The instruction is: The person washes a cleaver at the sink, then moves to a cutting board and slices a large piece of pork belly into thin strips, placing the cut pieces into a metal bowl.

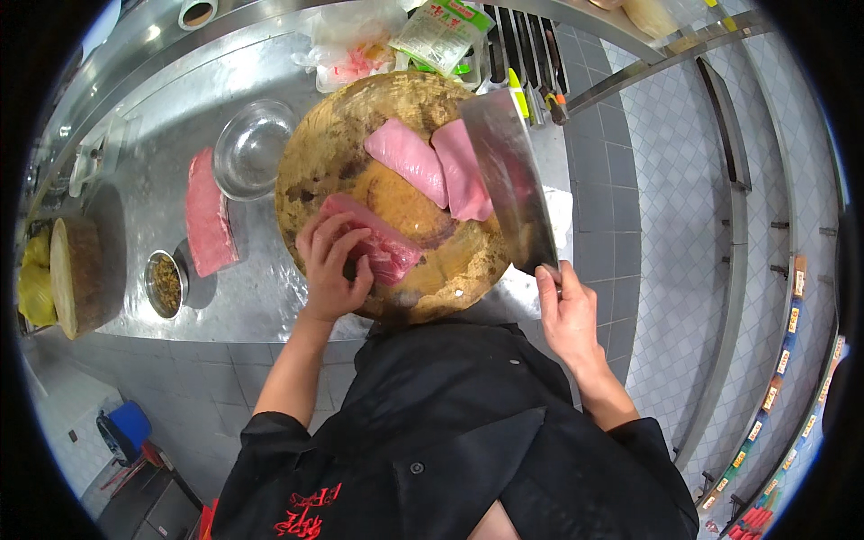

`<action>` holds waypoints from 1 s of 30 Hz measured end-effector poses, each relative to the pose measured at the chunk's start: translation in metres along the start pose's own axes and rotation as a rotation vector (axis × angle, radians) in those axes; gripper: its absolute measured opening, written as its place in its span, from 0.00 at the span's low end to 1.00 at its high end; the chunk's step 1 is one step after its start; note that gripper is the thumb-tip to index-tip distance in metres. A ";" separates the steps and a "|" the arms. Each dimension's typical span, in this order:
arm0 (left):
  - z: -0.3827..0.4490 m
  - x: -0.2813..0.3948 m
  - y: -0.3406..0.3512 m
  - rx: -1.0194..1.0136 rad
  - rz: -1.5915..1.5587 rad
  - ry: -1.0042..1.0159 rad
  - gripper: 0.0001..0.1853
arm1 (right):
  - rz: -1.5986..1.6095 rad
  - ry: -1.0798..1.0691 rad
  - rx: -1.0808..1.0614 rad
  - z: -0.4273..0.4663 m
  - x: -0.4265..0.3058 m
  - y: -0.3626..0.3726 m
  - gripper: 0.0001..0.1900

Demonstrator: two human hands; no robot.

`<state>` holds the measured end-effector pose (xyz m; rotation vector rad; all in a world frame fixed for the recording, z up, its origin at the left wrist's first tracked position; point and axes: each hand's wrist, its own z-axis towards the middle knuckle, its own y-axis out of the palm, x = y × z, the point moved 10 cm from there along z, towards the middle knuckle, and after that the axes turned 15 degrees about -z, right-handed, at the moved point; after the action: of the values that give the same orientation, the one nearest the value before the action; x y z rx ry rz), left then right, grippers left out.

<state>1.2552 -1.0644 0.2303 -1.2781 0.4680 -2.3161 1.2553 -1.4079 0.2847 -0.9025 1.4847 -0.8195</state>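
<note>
My left hand [335, 266] rests with bent fingers on a thick piece of raw meat [388, 243] at the near left of a round wooden chopping block [324, 135]. My right hand [570, 314] grips the handle of a broad cleaver [509, 175], raised over the block's right edge with its blade pointing away from me. Two paler pink slabs lie farther back on the block: one slab [408, 162] near the middle and another slab [462, 172] beside it, partly hidden by the blade.
Left of the block, the steel table [256, 304] bears a long meat strip [209, 216], a clear bowl [253, 152] and a small metal bowl of brown bits [165, 285]. Behind the block are a green packet [442, 34] and a knife rack [520, 40]. Another wooden block [71, 277] stands far left.
</note>
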 end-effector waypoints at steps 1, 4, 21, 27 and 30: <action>0.008 0.001 -0.009 -0.030 0.004 0.012 0.26 | 0.007 0.023 0.002 0.001 0.005 0.000 0.11; 0.027 0.007 -0.005 -0.364 0.056 0.061 0.33 | 0.064 0.069 0.103 0.002 0.020 -0.009 0.12; 0.255 -0.157 0.084 -0.569 0.096 -0.537 0.51 | 0.571 0.514 0.062 -0.042 0.104 0.019 0.15; 0.227 -0.045 0.184 -0.767 0.134 0.096 0.52 | 0.544 0.561 0.079 -0.047 0.122 0.019 0.16; 0.199 -0.027 0.211 -1.043 -0.056 -0.088 0.44 | 0.542 0.577 0.041 -0.043 0.129 0.022 0.18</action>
<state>1.4844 -1.2422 0.2088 -1.7975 1.7646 -2.0434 1.2049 -1.5119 0.2107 -0.1938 2.0762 -0.7210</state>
